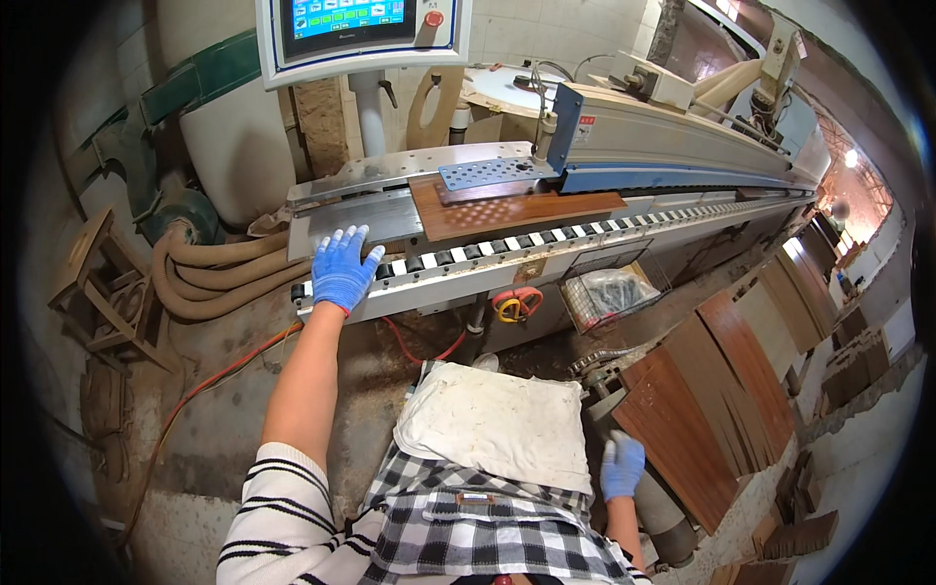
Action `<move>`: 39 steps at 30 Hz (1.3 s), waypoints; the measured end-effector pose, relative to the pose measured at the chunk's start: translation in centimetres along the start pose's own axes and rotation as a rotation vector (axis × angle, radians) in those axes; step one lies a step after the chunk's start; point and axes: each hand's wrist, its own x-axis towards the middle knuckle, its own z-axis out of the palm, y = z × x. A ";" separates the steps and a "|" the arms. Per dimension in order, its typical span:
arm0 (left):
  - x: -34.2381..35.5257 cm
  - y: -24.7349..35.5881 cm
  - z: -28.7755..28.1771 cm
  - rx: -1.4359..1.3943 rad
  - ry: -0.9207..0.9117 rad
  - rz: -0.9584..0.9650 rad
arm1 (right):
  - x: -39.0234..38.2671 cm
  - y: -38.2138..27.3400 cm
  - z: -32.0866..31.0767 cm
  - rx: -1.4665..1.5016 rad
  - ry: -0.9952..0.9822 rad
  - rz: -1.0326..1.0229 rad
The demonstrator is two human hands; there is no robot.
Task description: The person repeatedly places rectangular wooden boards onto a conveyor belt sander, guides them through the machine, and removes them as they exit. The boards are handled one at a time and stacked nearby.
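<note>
wood panel [512, 209] blocking conveyor [585, 239], near end free

Control screen [356, 24] top cut off.

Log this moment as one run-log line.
left hand: flat on roller rail | right hand: low, empty | wood panel: under feeder

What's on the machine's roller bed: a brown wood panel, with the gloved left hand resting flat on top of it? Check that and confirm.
Not quite. The head view shows the left hand resting flat on the roller bed at its near end, apart from the brown wood panel, which lies further along, partly under the perforated metal plate. The rest holds.
</note>
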 end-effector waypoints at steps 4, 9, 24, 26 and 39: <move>-0.3 -0.6 0.3 0.015 0.019 0.000 | -4.0 9.0 -0.5 1.748 0.053 1.166; -0.1 0.0 0.1 0.006 0.020 0.017 | -5.5 14.1 -0.2 1.720 0.532 1.342; -0.5 -0.5 -0.2 -0.039 0.026 0.040 | -9.8 14.1 -2.8 1.814 0.464 1.001; -0.6 -1.0 -0.4 -0.107 0.012 0.051 | -9.8 14.3 -3.0 1.837 0.367 0.962; -9.9 4.0 -7.1 -0.203 -0.053 0.542 | 11.7 -16.9 -0.2 1.824 -0.362 0.651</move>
